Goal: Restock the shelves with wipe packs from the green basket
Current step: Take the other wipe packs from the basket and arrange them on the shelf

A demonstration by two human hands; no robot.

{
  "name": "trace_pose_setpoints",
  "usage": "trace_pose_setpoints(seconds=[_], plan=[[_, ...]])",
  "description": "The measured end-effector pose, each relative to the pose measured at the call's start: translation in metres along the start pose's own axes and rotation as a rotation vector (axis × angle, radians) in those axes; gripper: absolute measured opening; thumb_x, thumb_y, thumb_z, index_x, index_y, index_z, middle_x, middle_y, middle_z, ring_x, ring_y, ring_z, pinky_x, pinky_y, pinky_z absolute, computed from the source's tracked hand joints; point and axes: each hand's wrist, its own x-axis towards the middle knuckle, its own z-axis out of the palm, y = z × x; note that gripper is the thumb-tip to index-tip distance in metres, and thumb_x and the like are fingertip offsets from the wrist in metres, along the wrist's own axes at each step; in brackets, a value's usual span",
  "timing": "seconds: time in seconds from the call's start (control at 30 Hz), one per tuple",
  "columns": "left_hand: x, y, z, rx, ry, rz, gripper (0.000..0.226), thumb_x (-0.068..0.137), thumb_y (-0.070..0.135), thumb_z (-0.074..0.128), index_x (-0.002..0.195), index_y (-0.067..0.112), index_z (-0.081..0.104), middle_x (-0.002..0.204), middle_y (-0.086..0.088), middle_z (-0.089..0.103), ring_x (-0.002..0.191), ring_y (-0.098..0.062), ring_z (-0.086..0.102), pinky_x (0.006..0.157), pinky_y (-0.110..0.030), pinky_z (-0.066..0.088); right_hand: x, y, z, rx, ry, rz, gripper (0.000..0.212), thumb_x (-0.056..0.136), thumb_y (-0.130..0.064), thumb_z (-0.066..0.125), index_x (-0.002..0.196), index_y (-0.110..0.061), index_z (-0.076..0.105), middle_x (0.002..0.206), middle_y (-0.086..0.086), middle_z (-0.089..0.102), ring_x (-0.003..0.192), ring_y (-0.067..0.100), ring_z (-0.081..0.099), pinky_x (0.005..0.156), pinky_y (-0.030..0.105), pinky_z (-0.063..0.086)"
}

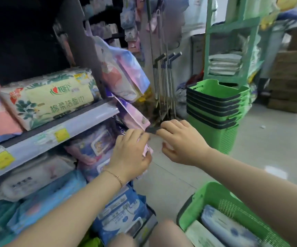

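My left hand (131, 154) grips a pink wipe pack (147, 151) at the end of the lower shelf, its fingers curled round the pack's edge. My right hand (181, 141) is just to the right and pinches a small dark hook or clip (151, 130) under a hanging pink-purple pack (135, 115). The green basket (215, 198) stands on the floor at the bottom right and holds a blue-white wipe pack (228, 227) and a pale pack (201, 236).
A shelf rail with yellow price tags (62, 134) carries a large floral tissue pack (49, 98). Blue packs (122, 213) fill the bottom shelf. A stack of green baskets (215, 107) stands behind, beside metal-handled tools (165, 86) and a green rack (233, 41).
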Motion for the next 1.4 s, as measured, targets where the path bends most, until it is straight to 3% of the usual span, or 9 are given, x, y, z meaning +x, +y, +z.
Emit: trace_pose_setpoints(seconds=[0.1,0.27,0.43,0.67,0.8,0.97,1.1,1.23,1.4], plan=[[-0.003,0.041,0.042,-0.104,-0.062,0.008,0.033,0.067,0.038,0.048,0.094,0.021,0.056,0.097,0.002,0.056,0.095,-0.020,0.047,0.069,-0.035,0.044,-0.048,0.021,0.019,0.008,-0.053,0.120,0.029,0.075,-0.027,0.050,0.096,-0.011,0.062,0.097,0.008,0.060,0.079,0.030,0.056,0.062,0.037,0.045],[-0.018,0.099,0.100,-0.240,-0.230,0.056,0.035,0.068,0.035,0.057,0.099,0.021,0.056,0.101,0.001,0.055,0.100,-0.022,0.048,0.077,-0.040,0.048,-0.126,0.046,0.046,0.001,-0.151,0.274,0.027,0.075,-0.024,0.050,0.096,-0.012,0.062,0.097,0.009,0.060,0.080,0.031,0.057,0.064,0.039,0.047],[-0.035,0.141,0.138,-0.295,-0.388,0.114,0.037,0.071,0.034,0.057,0.105,0.020,0.056,0.104,0.000,0.056,0.102,-0.025,0.051,0.076,-0.039,0.044,-0.203,0.057,0.074,0.024,-0.270,0.420,0.028,0.068,-0.016,0.066,0.095,-0.011,0.062,0.093,0.010,0.060,0.079,0.032,0.060,0.065,0.040,0.050],[-0.059,0.178,0.177,-0.326,-0.546,0.202,0.042,0.077,0.032,0.058,0.116,0.018,0.053,0.115,-0.002,0.054,0.109,-0.025,0.048,0.083,-0.039,0.041,-0.304,0.046,0.117,0.031,-0.535,0.615,0.027,0.070,-0.020,0.065,0.095,-0.010,0.061,0.091,0.009,0.059,0.079,0.031,0.058,0.064,0.038,0.048],[-0.077,0.194,0.196,-0.348,-0.659,0.202,0.045,0.081,0.033,0.054,0.124,0.019,0.047,0.121,-0.002,0.050,0.114,-0.024,0.044,0.089,-0.038,0.041,-0.344,0.030,0.138,0.097,-0.679,0.694,0.029,0.081,-0.026,0.047,0.104,-0.013,0.058,0.097,0.007,0.057,0.089,0.030,0.056,0.071,0.036,0.042],[-0.090,0.206,0.213,-0.360,-0.803,0.191,0.048,0.085,0.037,0.052,0.128,0.020,0.039,0.126,-0.001,0.045,0.117,-0.023,0.040,0.092,-0.037,0.038,-0.370,-0.001,0.169,0.262,-0.941,0.770,0.042,0.089,-0.033,0.048,0.127,-0.018,0.042,0.122,0.005,0.049,0.113,0.026,0.047,0.089,0.037,0.041],[-0.092,0.211,0.220,-0.392,-0.847,0.164,0.048,0.085,0.037,0.052,0.127,0.020,0.039,0.126,-0.001,0.046,0.116,-0.023,0.040,0.091,-0.037,0.039,-0.385,-0.033,0.197,0.337,-1.144,0.780,0.071,0.083,-0.048,0.058,0.141,-0.017,0.031,0.139,0.007,0.041,0.125,0.029,0.040,0.101,0.042,0.036],[-0.100,0.214,0.223,-0.405,-0.907,0.202,0.055,0.086,0.037,0.054,0.134,0.021,0.032,0.129,-0.003,0.043,0.116,-0.024,0.039,0.093,-0.038,0.039,-0.386,-0.055,0.221,0.350,-1.206,0.811,0.088,0.072,-0.054,0.070,0.138,-0.014,0.026,0.138,0.014,0.039,0.125,0.033,0.039,0.104,0.046,0.033],[-0.100,0.213,0.228,-0.410,-0.904,0.192,0.059,0.085,0.036,0.054,0.137,0.021,0.030,0.131,-0.004,0.041,0.118,-0.025,0.039,0.094,-0.039,0.039,-0.378,-0.066,0.239,0.349,-1.218,0.954,0.103,0.064,-0.040,0.081,0.138,-0.016,0.014,0.139,0.022,0.032,0.128,0.041,0.032,0.106,0.054,0.030]])
